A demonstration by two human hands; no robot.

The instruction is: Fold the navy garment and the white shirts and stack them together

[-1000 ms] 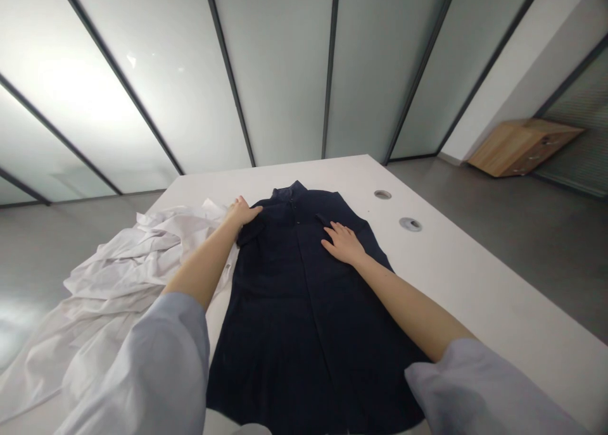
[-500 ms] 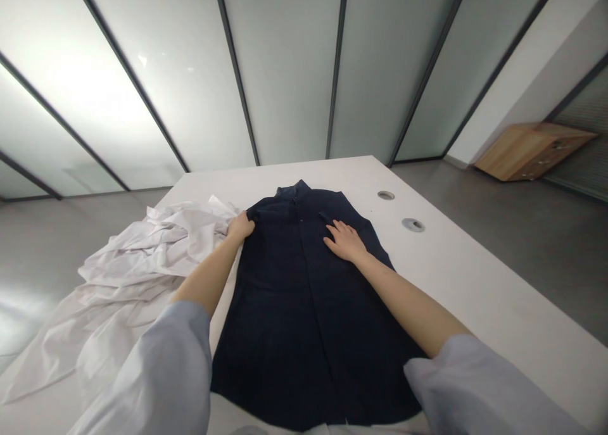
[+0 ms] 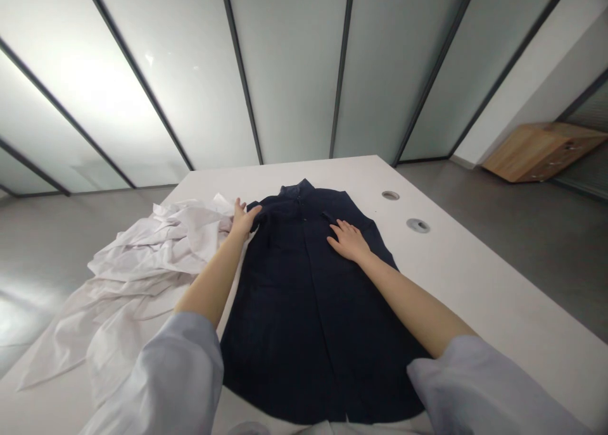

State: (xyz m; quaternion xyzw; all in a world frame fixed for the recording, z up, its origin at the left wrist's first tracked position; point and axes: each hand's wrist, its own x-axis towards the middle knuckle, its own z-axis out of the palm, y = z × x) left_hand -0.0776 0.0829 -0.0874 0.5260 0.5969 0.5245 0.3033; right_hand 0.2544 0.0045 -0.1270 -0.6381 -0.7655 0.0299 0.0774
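A dark navy shirt lies front up on the white table, its collar at the far end and its hem toward me. At the shirt's left shoulder edge, my left hand has its fingers spread, with the thumb against the dark cloth. My right hand rests flat on the right side of the chest, fingers apart, just below a small pocket edge. Neither hand grips the cloth. The sleeves are mostly out of sight.
A crumpled heap of white cloth covers the table's left side, close to my left hand. Two round inserts are set in the tabletop at the right. Frosted glass panels stand behind, and a wooden cabinet is at the far right.
My left hand has let go of the shirt's left shoulder edge and its fingers have opened. My right hand stays flat on the chest. The view has shifted slightly.
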